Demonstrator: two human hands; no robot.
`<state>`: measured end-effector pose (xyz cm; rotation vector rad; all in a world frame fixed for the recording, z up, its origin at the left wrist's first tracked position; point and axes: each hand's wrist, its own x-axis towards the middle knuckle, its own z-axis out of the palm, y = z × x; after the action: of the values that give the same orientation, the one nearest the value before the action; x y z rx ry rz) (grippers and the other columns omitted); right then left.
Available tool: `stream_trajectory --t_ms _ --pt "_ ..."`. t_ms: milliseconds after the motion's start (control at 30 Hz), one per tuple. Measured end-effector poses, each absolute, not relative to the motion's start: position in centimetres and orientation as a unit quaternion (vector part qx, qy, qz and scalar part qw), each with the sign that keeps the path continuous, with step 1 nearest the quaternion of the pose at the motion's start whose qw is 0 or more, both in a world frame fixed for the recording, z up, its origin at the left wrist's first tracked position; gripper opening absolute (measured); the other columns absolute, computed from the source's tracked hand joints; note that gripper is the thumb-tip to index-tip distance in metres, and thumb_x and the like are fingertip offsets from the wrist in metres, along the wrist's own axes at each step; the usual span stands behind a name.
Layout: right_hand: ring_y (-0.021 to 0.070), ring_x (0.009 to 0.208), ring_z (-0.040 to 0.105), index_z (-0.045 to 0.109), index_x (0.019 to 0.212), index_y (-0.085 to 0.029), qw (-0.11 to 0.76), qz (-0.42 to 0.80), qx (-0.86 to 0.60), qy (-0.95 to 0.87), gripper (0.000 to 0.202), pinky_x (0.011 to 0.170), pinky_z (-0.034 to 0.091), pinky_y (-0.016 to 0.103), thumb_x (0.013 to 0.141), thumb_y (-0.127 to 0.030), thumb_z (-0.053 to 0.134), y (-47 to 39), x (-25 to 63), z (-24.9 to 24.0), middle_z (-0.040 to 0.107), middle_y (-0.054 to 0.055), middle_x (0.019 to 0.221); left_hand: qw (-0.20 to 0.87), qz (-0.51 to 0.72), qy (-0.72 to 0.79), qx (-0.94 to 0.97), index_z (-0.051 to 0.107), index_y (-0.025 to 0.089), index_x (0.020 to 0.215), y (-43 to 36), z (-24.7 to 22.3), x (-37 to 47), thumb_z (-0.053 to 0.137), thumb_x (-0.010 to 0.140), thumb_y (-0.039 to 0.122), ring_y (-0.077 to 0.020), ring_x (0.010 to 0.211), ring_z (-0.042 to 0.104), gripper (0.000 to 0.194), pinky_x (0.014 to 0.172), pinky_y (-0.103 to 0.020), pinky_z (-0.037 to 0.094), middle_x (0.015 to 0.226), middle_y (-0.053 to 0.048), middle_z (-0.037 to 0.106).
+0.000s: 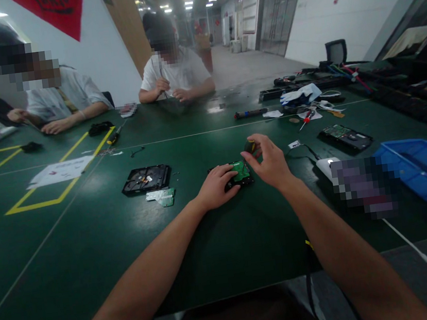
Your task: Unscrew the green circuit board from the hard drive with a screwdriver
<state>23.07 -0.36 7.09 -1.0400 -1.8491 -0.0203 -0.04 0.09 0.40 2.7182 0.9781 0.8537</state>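
Note:
A hard drive (242,171) with a green circuit board facing up lies on the green table in front of me. My left hand (217,186) grips its left side, fingers over the board and thumb along the near edge. Above the drive's right side, my right hand (270,162) pinches the dark, yellow-marked handle of a screwdriver (249,146). Its tip points down toward the board; whether it touches a screw is too small to tell. Left of the drive are an opened black drive casing (146,179) and a loose circuit board (162,197).
On the right are another hard drive (345,137), a blue plastic tray (425,175) and a partly blurred device with a cable (356,184). A red screwdriver (307,119) lies farther back. Two people (175,74) sit across the table. Yellow tape (43,204) marks the left side.

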Motion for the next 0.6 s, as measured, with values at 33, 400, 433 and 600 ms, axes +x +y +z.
stream_trajectory --t_ms 33,400,433,600 --pt "0.0230 0.091 0.068 0.052 0.134 -0.028 0.492 -0.009 -0.427 -0.758 0.042 0.077 0.061 0.041 0.097 -0.042 0.066 -0.42 23.06 7.03 0.067 0.009 0.121 0.064 0.285 0.323 0.900 0.061 0.021 0.136 0.09 0.39 -0.02 0.066 0.096 0.043 -0.0336 0.138 0.054 0.046 0.119 -0.060 0.042 0.146 -0.014 0.059" --pt "0.0221 0.086 0.067 0.052 0.135 -0.029 0.505 -0.037 -0.440 -0.742 0.044 0.083 0.061 0.044 0.096 -0.044 0.068 -0.18 22.92 6.49 0.067 0.009 0.122 0.057 0.280 0.325 0.902 0.061 0.023 0.137 0.12 0.31 0.10 0.066 0.096 0.042 -0.0347 0.139 0.054 0.046 0.118 -0.062 0.042 0.147 -0.014 0.058" --pt "0.0222 0.087 0.067 0.052 0.135 -0.029 0.509 -0.032 -0.440 -0.739 0.044 0.082 0.061 0.044 0.096 -0.042 0.068 -0.19 22.87 6.48 0.067 0.009 0.123 0.056 0.280 0.325 0.902 0.061 0.022 0.136 0.11 0.34 0.09 0.066 0.096 0.042 -0.0345 0.139 0.054 0.046 0.119 -0.062 0.042 0.147 -0.014 0.058" --pt "0.0227 0.095 0.070 0.051 0.136 -0.028 0.528 0.007 -0.424 -0.736 0.041 0.077 0.063 0.041 0.098 -0.037 0.064 -0.47 22.57 6.51 0.066 0.010 0.128 0.059 0.281 0.328 0.900 0.062 0.022 0.135 0.08 0.44 0.14 0.067 0.095 0.041 -0.0343 0.138 0.054 0.045 0.119 -0.061 0.042 0.145 -0.015 0.059"
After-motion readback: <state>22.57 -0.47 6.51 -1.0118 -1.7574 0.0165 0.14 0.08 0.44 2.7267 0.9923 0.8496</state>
